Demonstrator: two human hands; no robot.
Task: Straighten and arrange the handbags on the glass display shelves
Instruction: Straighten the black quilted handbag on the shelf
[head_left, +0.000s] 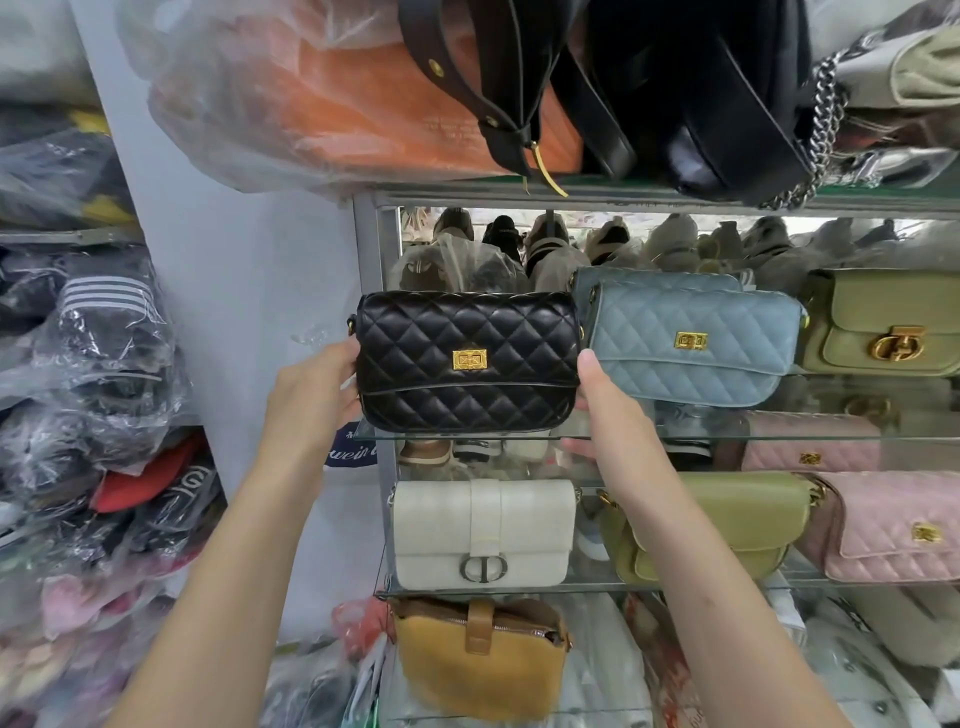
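Note:
A black quilted handbag (467, 361) with a gold clasp stands upright at the left end of the middle glass shelf (649, 432). My left hand (317, 384) grips its left side and my right hand (597, 400) grips its right side. Right beside it sits a blue quilted handbag (696, 343), tilted slightly, with an olive handbag (883, 322) further right. On the shelf below stand a white handbag (483, 535), an olive-green handbag (737, 525) and a pink quilted handbag (893, 525). Another pink handbag (810, 441) lies behind them.
The top shelf holds an orange bag in plastic (337, 104) and black bags (701, 93) with a chain strap. A mustard bag (478, 660) sits under the lowest glass. Plastic-wrapped clothing (88, 364) fills the racks to the left. A mirror backs the shelves.

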